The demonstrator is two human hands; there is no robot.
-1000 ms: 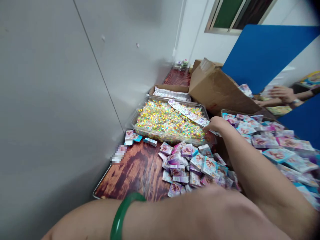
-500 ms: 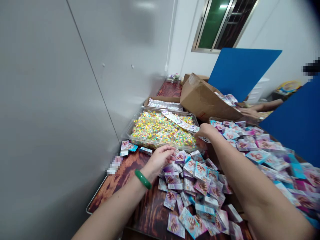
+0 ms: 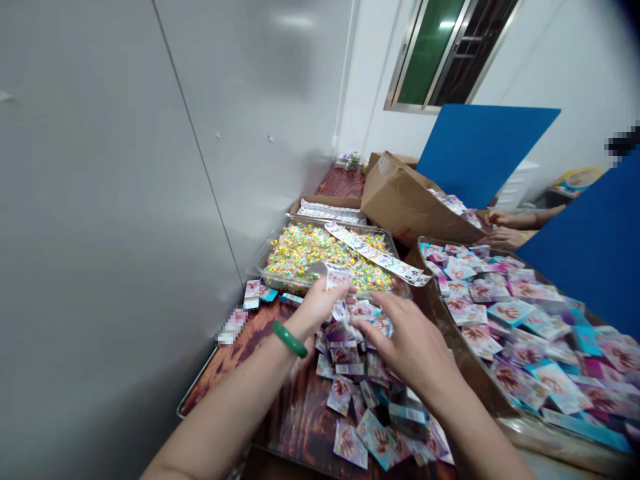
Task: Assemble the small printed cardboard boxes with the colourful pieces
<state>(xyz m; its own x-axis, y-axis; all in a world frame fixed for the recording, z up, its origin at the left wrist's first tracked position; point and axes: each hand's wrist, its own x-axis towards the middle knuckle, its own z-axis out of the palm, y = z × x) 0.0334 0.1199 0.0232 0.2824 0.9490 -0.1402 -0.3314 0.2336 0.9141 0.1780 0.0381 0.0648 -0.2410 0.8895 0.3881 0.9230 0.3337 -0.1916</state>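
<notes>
My left hand (image 3: 320, 305), with a green bangle on the wrist, is closed on a short white printed strip (image 3: 338, 275) that sticks up past the thumb. Just right of it, my right hand (image 3: 413, 337) hovers over the pile, thumb and fingers apart, and I see nothing held in it. Under both hands spreads a heap of small purple and blue printed boxes (image 3: 350, 443). A clear tray (image 3: 260, 267) of small bags with colourful beads stands beyond. A longer printed strip (image 3: 373, 252) lies slantwise across it.
On the right is a large carton (image 3: 440, 327) full of similar boxes. Behind it, another person's hands (image 3: 503, 237) are at a tilted cardboard box (image 3: 400, 200). A carton of strips (image 3: 330, 212) sits behind the tray. The grey wall (image 3: 125, 200) borders the table's left.
My right hand has left the long strip on the tray and come down beside my left hand. The left hand now has a short strip in it. A second hand of the other person shows.
</notes>
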